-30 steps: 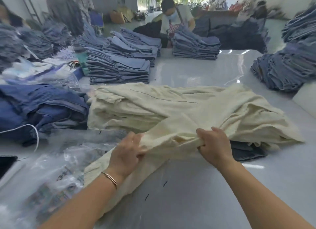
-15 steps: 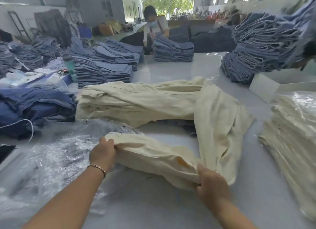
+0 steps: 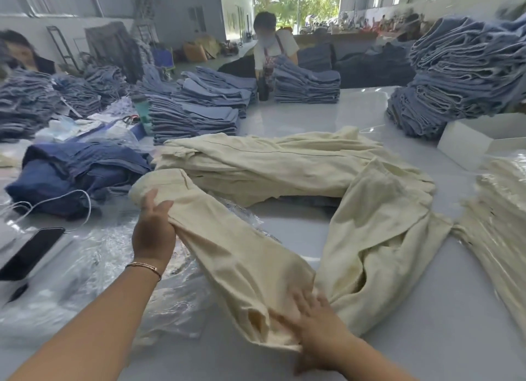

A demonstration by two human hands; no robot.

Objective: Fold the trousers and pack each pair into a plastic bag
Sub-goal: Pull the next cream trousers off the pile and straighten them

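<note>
While both hands work one pair of trousers on the pale grey table (image 3: 299,118), the scene reads left to right:

Far left: a black flat phone (image 3: 30,252) lies on the table with a white cable (image 3: 57,201) running from it; behind it sits a heap of dark blue denim (image 3: 79,173).

Bags: crinkled clear plastic bags (image 3: 94,266) are spread under the left forearm.

Left hand (image 3: 153,227): curled round the edge of the cream cotton trousers (image 3: 250,266), gripping it; a thin gold bracelet (image 3: 143,266) circles the wrist.

Trousers: stretched between the hands, lying across the bags and table, the far part draped up onto a cream pile (image 3: 256,164) behind.

Right hand (image 3: 316,318): fingers spread fairly straight, pressing the cloth down near the table's front edge.

Far right: bagged cream garments (image 3: 501,224); behind them a white box (image 3: 478,138) and stacked blue jeans (image 3: 461,76).
</note>
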